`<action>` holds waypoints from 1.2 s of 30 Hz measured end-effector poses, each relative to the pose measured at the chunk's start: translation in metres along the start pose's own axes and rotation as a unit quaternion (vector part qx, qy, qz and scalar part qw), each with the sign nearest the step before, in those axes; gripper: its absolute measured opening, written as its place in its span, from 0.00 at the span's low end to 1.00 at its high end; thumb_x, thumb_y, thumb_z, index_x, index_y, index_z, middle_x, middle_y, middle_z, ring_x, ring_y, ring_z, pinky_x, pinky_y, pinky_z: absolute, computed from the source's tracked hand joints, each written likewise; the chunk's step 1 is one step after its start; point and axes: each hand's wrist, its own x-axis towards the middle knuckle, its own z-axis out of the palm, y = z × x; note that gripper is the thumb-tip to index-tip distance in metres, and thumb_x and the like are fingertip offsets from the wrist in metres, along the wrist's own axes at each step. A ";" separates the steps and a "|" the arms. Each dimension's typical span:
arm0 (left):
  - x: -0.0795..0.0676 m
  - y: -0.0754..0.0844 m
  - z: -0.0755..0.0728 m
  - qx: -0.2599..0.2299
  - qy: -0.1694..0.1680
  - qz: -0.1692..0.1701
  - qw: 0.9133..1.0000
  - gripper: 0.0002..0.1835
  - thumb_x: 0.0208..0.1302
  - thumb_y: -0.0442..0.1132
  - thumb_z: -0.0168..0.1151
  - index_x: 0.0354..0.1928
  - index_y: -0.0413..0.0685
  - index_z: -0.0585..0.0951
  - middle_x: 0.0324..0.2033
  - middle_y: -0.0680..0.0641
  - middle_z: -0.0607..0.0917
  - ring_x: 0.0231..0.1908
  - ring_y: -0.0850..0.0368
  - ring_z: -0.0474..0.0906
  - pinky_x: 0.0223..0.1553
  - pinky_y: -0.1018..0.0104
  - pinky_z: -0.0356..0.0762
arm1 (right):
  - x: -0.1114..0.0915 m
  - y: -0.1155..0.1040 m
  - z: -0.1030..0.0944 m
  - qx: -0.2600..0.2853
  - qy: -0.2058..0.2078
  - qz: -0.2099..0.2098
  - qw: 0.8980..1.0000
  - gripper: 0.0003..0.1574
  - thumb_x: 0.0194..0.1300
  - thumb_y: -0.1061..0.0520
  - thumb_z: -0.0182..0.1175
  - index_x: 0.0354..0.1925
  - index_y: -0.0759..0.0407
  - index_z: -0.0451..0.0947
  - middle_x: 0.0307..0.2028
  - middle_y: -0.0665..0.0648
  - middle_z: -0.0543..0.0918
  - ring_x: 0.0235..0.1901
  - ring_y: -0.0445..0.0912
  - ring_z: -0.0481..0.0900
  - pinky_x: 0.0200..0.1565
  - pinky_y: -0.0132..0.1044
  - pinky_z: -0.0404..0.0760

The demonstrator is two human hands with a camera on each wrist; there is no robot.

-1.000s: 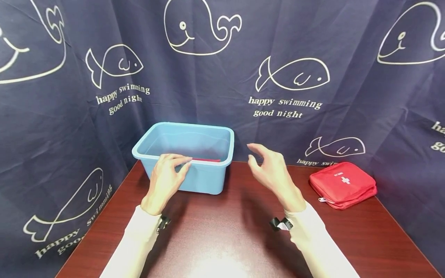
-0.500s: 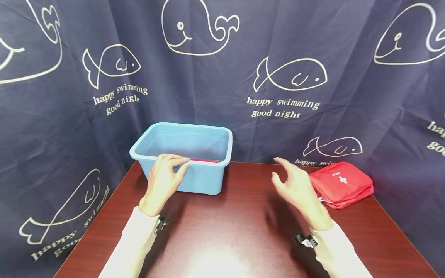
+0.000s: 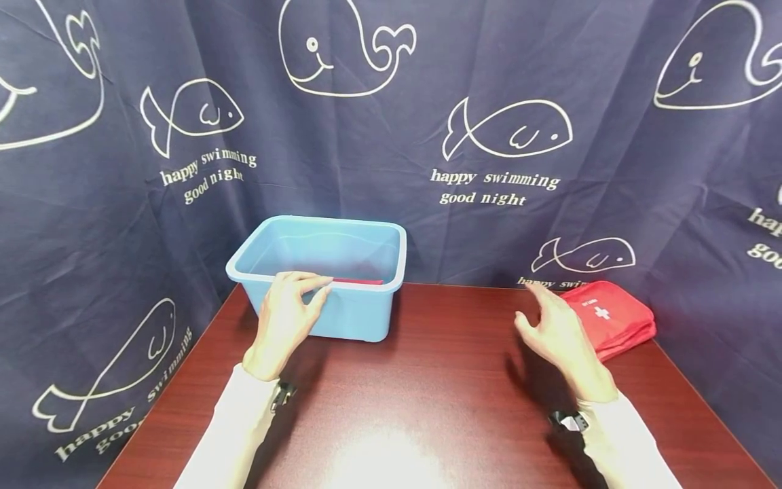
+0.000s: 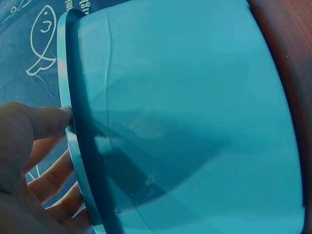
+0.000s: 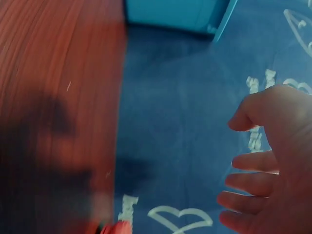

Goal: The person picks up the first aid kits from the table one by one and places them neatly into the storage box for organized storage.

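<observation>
Head view: the person's L hand (image 3: 282,322) is at the near rim of a blue bin (image 3: 360,314), its grip narrow, pinching that rim b/w thumb & fingers. Bin stands upright on the reddish-brown surface (image 3: 440,367) w/ a red item (image 3: 359,281) inside (mostly hidden by the front wall). R hand (image 3: 559,333) is over the surface, its grip wide & holding nothing, just L of and partly in front of a red pouch (image 3: 617,322) w/ a white cross (image 3: 602,312); can't tell if they touch. Behind: dark-blue curtain (image 3: 366,170) w/ white whales, fish & text.

L wrist view: thumb tip on the bin's rim, other fingers behind it; shadow (image 4: 141,170) on the bin's wall.

R wrist view: thumb well apart from the fingers; part of the bin up top, bit of red (image 5: 119,227) at bottom edge (too cropped to ID).
</observation>
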 end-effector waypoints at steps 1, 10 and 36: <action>0.000 0.000 0.000 0.000 0.002 0.001 1.000 0.10 0.65 0.46 0.72 0.47 0.57 0.92 0.44 0.51 0.89 0.52 0.47 0.80 0.52 0.48 0.77 | -0.001 0.006 0.000 -0.003 -0.004 0.007 1.000 0.39 0.56 0.58 0.68 0.66 0.67 0.73 0.60 0.72 0.80 0.55 0.66 0.80 0.60 0.63 0.74; -0.001 0.002 -0.001 -0.001 0.004 0.003 1.000 0.10 0.64 0.45 0.73 0.46 0.57 0.93 0.44 0.51 0.90 0.51 0.47 0.80 0.52 0.49 0.77 | -0.014 0.062 -0.006 -0.032 -0.041 0.055 0.997 0.39 0.56 0.58 0.69 0.62 0.74 0.71 0.60 0.81 0.75 0.59 0.76 0.73 0.60 0.71 0.69; 0.001 -0.001 0.001 -0.010 0.013 0.012 1.000 0.10 0.64 0.44 0.73 0.46 0.56 0.93 0.43 0.51 0.90 0.51 0.48 0.80 0.52 0.49 0.77 | -0.035 0.106 -0.010 -0.131 -0.216 0.202 0.946 0.56 0.57 0.36 0.71 0.62 0.77 0.62 0.53 0.82 0.66 0.49 0.81 0.68 0.45 0.77 0.73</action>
